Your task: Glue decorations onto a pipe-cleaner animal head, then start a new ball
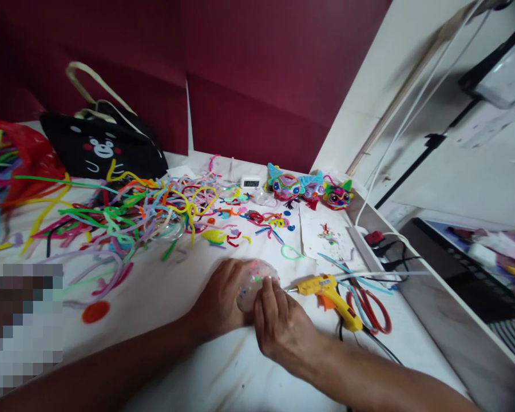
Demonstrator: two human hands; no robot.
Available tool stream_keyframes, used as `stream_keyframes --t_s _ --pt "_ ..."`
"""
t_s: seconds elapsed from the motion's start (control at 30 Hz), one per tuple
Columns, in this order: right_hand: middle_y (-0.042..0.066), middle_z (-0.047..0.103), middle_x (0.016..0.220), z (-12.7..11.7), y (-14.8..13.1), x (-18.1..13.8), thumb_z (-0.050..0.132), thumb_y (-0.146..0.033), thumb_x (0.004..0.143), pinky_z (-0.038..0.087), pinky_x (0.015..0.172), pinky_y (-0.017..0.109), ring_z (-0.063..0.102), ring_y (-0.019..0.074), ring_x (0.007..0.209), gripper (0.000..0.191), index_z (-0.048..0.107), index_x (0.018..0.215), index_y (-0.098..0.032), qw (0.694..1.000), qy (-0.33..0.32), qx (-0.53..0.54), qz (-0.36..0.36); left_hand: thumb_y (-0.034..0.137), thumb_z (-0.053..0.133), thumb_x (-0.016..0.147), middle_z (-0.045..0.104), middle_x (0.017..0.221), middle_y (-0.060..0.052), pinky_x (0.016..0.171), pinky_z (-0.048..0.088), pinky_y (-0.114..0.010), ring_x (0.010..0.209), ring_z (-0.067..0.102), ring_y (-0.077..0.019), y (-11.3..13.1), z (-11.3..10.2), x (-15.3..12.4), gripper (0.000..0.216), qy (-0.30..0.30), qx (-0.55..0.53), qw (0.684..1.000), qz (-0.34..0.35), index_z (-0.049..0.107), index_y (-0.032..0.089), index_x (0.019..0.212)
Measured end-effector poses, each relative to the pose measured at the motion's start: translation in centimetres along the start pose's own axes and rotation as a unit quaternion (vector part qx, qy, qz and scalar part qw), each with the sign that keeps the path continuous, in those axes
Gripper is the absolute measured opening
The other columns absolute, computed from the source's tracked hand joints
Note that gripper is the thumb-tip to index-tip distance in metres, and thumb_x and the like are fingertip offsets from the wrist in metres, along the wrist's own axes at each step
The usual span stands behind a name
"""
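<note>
A clear, rounded plastic piece point(246, 289) dotted with small coloured bits is gripped from the left by my left hand point(221, 297). Against its right side, the fingers of my right hand point(283, 320) are pinched together; whatever lies between their tips is hidden. Just right of that hand lies a yellow hot glue gun point(315, 285), its metal nozzle pointing toward my fingers. Red-handled scissors point(380, 309) and light blue pipe cleaners lie beyond the glue gun. An orange disc point(95, 312) sits on the white table left of my left hand.
Tangled pipe cleaners point(120, 217) cover the left of the table, before a black bag point(107, 143) and a red bag point(34, 149). Decorated animal figures point(285, 186) and a small digital clock point(251, 182) stand at the back. A power strip point(364, 246) runs along the right edge. A pixelated patch covers the lower left.
</note>
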State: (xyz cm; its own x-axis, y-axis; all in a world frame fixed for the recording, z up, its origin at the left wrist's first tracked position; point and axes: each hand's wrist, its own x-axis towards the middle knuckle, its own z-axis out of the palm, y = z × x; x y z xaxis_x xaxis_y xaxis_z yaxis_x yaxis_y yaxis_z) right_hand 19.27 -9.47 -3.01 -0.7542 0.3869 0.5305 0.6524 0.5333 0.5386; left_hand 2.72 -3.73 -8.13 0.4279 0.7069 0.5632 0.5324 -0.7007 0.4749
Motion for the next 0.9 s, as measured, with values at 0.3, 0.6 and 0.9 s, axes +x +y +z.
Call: stream_keyframes --t_s 0.3,0.6,0.9 --pt "0.033 0.074 0.093 0.3 0.3 -0.4 0.033 0.002 0.088 0.058 0.063 0.041 0.075 0.0330 0.080 0.034 0.066 0.096 0.004 1.000 -0.007 0.006 -0.008 0.028 0.075 0.067 0.060 0.113 -0.013 0.093 0.053 -0.045 0.104 0.058 -0.0282 0.2 -0.1 0.2 0.066 0.000 0.008 1.000 0.006 0.050 0.014 0.126" --pt "0.028 0.073 0.097 0.2 0.6 -0.6 0.034 0.002 0.089 0.056 0.060 0.037 0.070 0.0301 0.081 0.032 0.064 0.098 0.000 0.997 -0.031 0.054 0.050 0.022 0.071 0.060 0.062 0.111 -0.012 0.093 0.054 -0.045 0.103 0.060 -0.0290 0.5 -0.3 0.3 0.067 -0.003 0.013 1.000 -0.011 0.051 0.016 0.124" --pt "0.012 0.070 0.088 -1.4 2.0 2.0 0.056 -0.005 0.088 0.056 0.064 0.038 0.068 0.0275 0.080 0.013 0.065 0.087 -0.014 0.932 -0.311 0.138 0.127 0.019 0.068 0.059 0.062 0.109 -0.012 0.090 0.056 -0.048 0.101 0.060 -0.0298 0.7 -0.3 0.4 0.067 -0.001 0.017 1.000 -0.015 0.048 0.017 0.123"
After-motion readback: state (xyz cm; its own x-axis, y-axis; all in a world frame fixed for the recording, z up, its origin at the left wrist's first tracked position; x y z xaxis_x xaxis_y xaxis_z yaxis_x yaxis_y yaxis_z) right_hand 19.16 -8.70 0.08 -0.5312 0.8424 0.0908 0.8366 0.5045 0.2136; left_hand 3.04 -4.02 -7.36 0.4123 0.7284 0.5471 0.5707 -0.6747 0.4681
